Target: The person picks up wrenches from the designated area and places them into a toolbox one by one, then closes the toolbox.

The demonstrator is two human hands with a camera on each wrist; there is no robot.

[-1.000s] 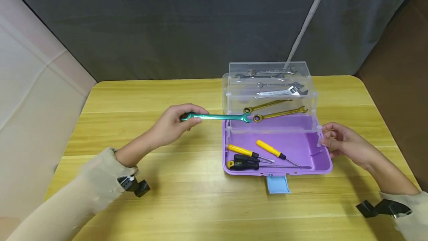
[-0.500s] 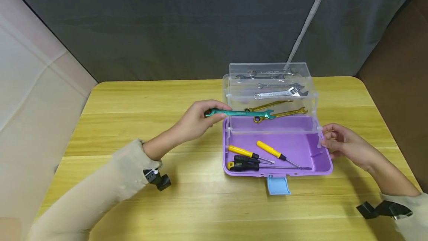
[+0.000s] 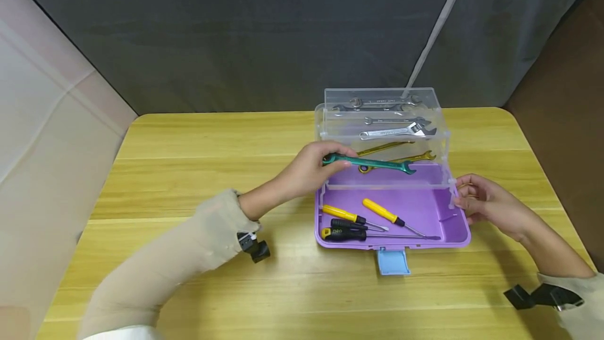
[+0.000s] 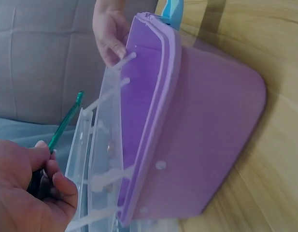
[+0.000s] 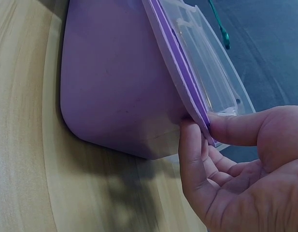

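Observation:
In the head view my left hand (image 3: 317,166) pinches a green wrench (image 3: 377,162) by its left end. The wrench lies level over the clear trays (image 3: 384,146) of a purple toolbox (image 3: 322,243), its free end pointing right. In the left wrist view the wrench stands out beyond the thumb, above the tray edges. My right hand (image 3: 488,204) pinches the box's right rim, thumb inside and fingers outside, as the right wrist view shows. Two gold wrenches (image 3: 417,157) lie in the lower tray, partly behind the green one. An adjustable wrench (image 3: 396,131) rests in the tray above.
Several screwdrivers (image 3: 382,211), with yellow or black handles, lie in the box's purple bottom. More silver wrenches (image 3: 384,103) sit in the upper tray. A blue latch (image 3: 393,263) hangs at the front. The wooden table (image 3: 302,287) ends at a dark curtain (image 3: 236,35).
My left hand has carried the green wrench rightward, from the box's left side to over the lower tray with the gold wrenches. My right hand has stayed at the rim.

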